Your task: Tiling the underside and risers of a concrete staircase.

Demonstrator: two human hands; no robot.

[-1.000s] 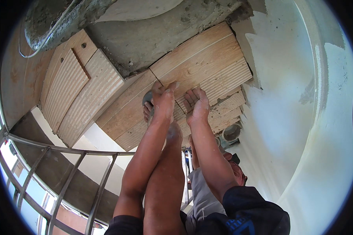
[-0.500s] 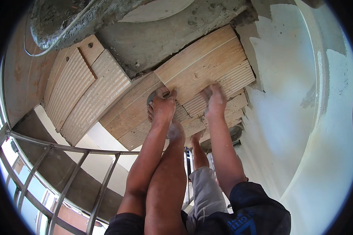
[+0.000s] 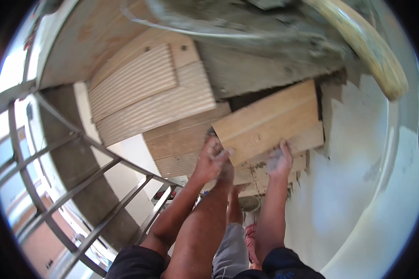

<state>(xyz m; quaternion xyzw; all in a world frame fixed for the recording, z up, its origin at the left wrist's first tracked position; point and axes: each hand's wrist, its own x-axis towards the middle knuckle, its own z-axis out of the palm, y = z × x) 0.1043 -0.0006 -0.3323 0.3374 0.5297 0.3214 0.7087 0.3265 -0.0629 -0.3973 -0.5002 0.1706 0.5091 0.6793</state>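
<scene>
A wood-look floor tile [image 3: 265, 122] lies at a slant over the stair step, its far edge along a dark gap before the grey mortar. Its near left corner is in the grip of my left hand [image 3: 212, 160], the thumb lying along the edge. Something small and dark shows behind those fingers; I cannot make it out. At the near right edge my right hand [image 3: 279, 159] curls its fingers under the tile with the thumb up. Under and in front of it are more wood-look tiles [image 3: 177, 137], partly hidden by the held one.
Ridged-backed tiles [image 3: 144, 88] are stacked at the left, beside a metal railing [image 3: 118, 160]. Rough grey mortar [image 3: 265, 60] covers the step beyond. A yellowish curved handle [image 3: 363, 44] juts in at the upper right. A patchy plastered wall [image 3: 344, 195] borders the right side.
The tile's near edge has come up off the tiles below, and both hands have shifted onto its edge. The view has turned, bringing the yellowish handle into sight.
</scene>
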